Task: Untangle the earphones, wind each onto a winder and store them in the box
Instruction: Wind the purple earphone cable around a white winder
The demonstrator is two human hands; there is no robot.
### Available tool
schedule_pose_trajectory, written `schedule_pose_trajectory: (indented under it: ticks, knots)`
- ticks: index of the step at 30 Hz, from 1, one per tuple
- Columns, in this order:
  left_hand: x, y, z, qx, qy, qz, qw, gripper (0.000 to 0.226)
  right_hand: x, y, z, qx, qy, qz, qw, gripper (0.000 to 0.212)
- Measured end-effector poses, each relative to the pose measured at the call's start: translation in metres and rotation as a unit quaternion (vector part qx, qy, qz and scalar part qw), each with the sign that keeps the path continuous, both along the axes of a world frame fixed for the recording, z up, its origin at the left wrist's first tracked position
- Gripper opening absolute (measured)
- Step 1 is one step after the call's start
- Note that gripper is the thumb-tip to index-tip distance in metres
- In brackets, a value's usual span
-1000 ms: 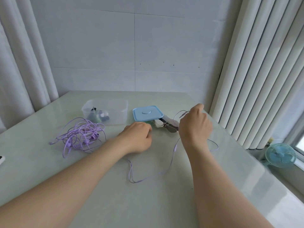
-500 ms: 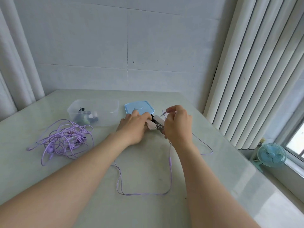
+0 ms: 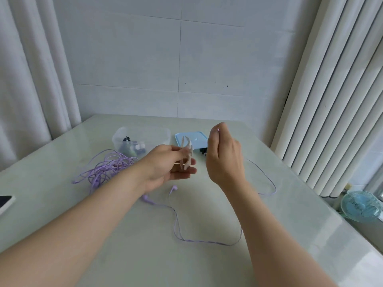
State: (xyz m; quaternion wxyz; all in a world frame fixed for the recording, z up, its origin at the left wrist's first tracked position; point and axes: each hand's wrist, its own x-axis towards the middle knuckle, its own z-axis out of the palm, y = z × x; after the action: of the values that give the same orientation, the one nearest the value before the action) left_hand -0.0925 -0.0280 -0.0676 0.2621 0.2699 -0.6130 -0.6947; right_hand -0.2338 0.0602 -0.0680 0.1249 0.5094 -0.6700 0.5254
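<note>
Your left hand point(image 3: 165, 168) is raised just above the table point(image 3: 145, 255), palm turned partly up. Its thumb and fingers pinch a pale, fishbone-shaped winder point(image 3: 186, 152) that stands nearly upright. Your right hand point(image 3: 224, 158) is raised just to the right of it, apart from the winder. Its fingers are curled into a pinch at the top. Only a small glint shows at the fingertips, which seem to hold the end of the loose earphone point(image 3: 207, 242).

That purple cable runs from the right hand out to the right and loops back behind your right forearm. It then crosses the near part of the table and rises to two earbuds point(image 3: 173, 188) lying below your left hand.

To the left, a tangle of purple earphones point(image 3: 107, 168) lies on the table. Just beyond it stands the clear plastic box point(image 3: 161, 135), open, with a few small items inside. Its light blue lid point(image 3: 196, 139) lies flat to the right of the box. A small dark object point(image 3: 202, 151) sits at the lid's near edge, too hidden to identify. A phone point(image 3: 6, 201) lies at the far left edge, and a small blue fan point(image 3: 361, 206) stands off the table to the right.
</note>
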Motion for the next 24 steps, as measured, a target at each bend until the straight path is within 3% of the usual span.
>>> schedule_pose_trajectory:
  ticks: [3, 9, 14, 19, 24]
  knots:
    - [0.015, 0.002, 0.001, 0.041, 0.051, -0.036, 0.997, 0.027, 0.009, -0.006, -0.004, 0.044, 0.066, 0.025, 0.997, 0.031]
    - [0.028, 0.000, -0.012, 0.063, 0.122, -0.017, 0.990, 0.028, 0.017, -0.007, -0.010, 0.128, 0.107, 0.084, 0.982, 0.031]
    - [0.030, 0.002, -0.011, 0.026, 0.109, -0.037, 0.993, 0.026, 0.024, -0.003, -0.006, 0.106, 0.060, 0.110, 0.986, 0.004]
    - [0.033, 0.003, -0.013, 0.019, 0.093, -0.045, 0.994, 0.026, 0.030, -0.004, -0.004, 0.029, 0.015, 0.079, 0.996, 0.011]
    - [0.033, 0.004, -0.008, 0.022, 0.110, -0.057, 0.992, 0.026, 0.033, -0.001, 0.003, 0.004, -0.107, 0.142, 0.984, 0.016]
